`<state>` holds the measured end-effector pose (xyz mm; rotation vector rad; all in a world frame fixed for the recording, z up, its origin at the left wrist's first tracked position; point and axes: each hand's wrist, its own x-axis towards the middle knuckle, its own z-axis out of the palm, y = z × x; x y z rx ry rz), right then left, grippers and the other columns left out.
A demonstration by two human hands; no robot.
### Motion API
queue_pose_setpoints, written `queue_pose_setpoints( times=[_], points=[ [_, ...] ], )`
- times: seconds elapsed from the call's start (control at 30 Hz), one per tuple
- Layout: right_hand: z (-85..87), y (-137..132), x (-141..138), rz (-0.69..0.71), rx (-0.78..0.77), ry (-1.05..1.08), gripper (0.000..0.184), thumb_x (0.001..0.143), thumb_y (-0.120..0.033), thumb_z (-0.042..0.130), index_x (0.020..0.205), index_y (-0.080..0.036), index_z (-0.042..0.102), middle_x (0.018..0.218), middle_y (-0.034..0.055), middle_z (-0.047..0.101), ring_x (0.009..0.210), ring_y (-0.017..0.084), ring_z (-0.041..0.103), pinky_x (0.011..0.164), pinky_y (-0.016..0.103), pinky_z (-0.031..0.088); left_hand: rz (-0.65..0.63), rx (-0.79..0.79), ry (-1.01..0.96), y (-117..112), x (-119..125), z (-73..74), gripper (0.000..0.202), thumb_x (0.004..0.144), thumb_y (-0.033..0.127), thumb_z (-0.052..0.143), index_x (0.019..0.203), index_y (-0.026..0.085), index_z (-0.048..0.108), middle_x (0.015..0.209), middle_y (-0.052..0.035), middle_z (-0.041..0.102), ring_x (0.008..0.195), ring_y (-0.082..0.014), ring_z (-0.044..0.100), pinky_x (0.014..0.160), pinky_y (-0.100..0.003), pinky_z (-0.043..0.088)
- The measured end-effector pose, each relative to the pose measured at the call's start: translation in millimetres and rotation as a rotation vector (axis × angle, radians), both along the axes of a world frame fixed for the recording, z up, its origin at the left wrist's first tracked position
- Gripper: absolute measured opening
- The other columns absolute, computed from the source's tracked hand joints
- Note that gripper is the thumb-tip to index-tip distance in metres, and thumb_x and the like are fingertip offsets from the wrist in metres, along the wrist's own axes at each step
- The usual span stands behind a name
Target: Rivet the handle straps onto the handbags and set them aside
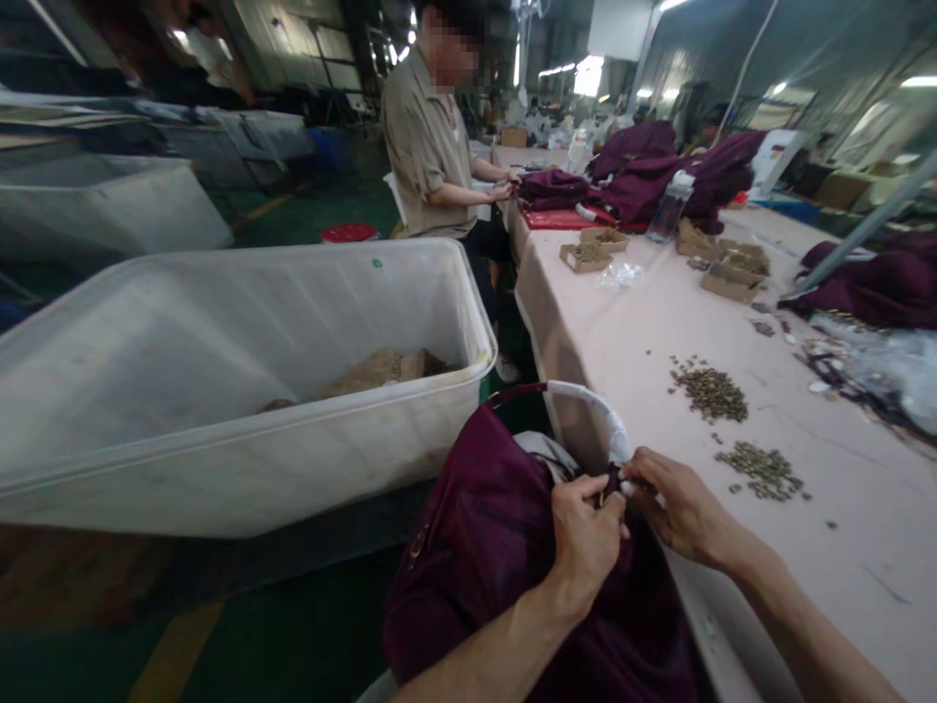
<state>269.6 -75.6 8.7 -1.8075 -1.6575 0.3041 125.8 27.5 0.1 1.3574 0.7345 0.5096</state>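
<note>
A dark purple bag (490,527) rests at the near edge of the table, low in the view. Its handle (586,398), partly wrapped in white, arches up over it. My left hand (586,532) is closed on the strap end at the base of the handle, where a bit of brass-coloured metal shows. My right hand (666,493) pinches the same spot from the right, thumb and fingers together near the white wrap. The fingers hide whatever small piece may sit between them. Two piles of small brass-coloured fittings, a farther pile (713,392) and a nearer pile (765,472), lie to the right.
A large white plastic bin (241,439) with brown material inside stands left. Beyond it a person (431,146) works at the table (864,420). Small cardboard boxes (586,257), a clear bottle (670,207) and more purple bags (644,181) lie farther back. A metal pole (871,229) slants at right.
</note>
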Motion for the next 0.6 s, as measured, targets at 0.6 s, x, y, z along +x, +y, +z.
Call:
queue_pose_setpoints(
  times=[0.6],
  points=[
    [2.2, 19.0, 9.0, -0.148, 0.069, -0.215, 0.024, 0.084, -0.012, 0.053, 0.105, -0.023, 0.049, 0.096, 0.0046, 0.06, 0.084, 0.02, 0.057, 0.072, 0.031, 0.046, -0.031, 0.217, 0.032, 24.4, 12.9, -21.0, 0.039, 0.084, 0.044, 0.073, 0.107, 0.014, 0.079, 0.058, 0.0001, 0.067, 0.052, -0.0157, 0.061, 0.054, -0.023, 0.047]
  ],
)
